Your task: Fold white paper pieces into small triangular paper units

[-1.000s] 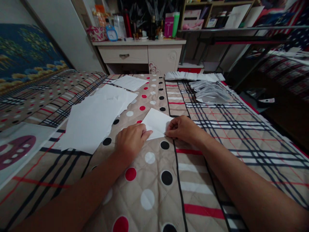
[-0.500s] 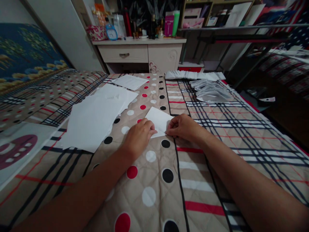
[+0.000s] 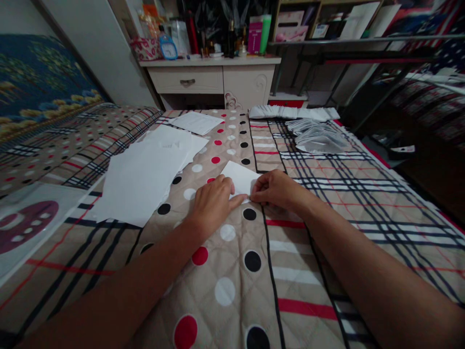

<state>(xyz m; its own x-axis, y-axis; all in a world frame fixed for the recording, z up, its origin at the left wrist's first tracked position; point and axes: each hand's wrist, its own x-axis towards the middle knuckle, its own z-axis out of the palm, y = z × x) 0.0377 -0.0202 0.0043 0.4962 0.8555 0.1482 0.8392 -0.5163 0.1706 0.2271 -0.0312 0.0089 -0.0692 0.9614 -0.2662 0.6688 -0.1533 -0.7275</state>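
A small white sheet of paper (image 3: 240,178) lies on the patterned bedspread, between my two hands. My left hand (image 3: 215,198) rests at its left side, fingers bent over the paper and thumb stretched along the near edge. My right hand (image 3: 274,188) pinches the near right corner between thumb and fingertips. Along the near edge the paper looks folded, though my fingers partly cover it. To the left lies a spread pile of larger white sheets (image 3: 140,174).
Further back lies a smaller stack of paper (image 3: 196,122). At the far right are a row of folded white papers (image 3: 294,112) and a fanned heap of papers (image 3: 316,137). A clear plastic packet (image 3: 32,218) sits at left. A cluttered dresser (image 3: 185,80) stands beyond the bed.
My left thumb has stretched rightward along the paper's near edge, towards my right fingertips. My right hand stays nearly in place at the corner.
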